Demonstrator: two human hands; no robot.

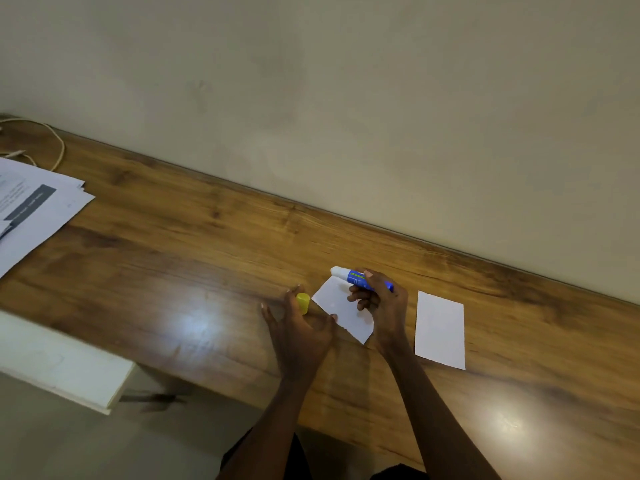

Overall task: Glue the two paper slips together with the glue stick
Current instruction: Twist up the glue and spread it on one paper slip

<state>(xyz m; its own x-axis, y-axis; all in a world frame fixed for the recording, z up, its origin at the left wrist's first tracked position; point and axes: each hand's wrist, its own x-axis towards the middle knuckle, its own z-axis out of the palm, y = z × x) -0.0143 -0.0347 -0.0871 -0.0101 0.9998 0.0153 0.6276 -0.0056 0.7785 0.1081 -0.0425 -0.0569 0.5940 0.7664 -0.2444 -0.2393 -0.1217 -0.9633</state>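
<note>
Two white paper slips lie on the wooden desk [173, 258]. The left slip [337, 308] sits tilted between my hands; the right slip [440, 330] lies alone further right. My right hand [384, 306] grips the blue glue stick [355, 277], uncapped, with its white tip pointing up-left over the left slip's far corner. The yellow cap [304, 302] is on the desk just left of that slip, against the fingers of my left hand [298, 327]. That hand is spread, its thumb touching the slip's near-left edge. No finger curls round the cap.
Printed sheets [31, 209] lie at the desk's far left with a white cable [59, 147] behind them. A wall [346, 98] runs along the desk's back edge. A white board [59, 365] juts out below the desk's front edge on the left.
</note>
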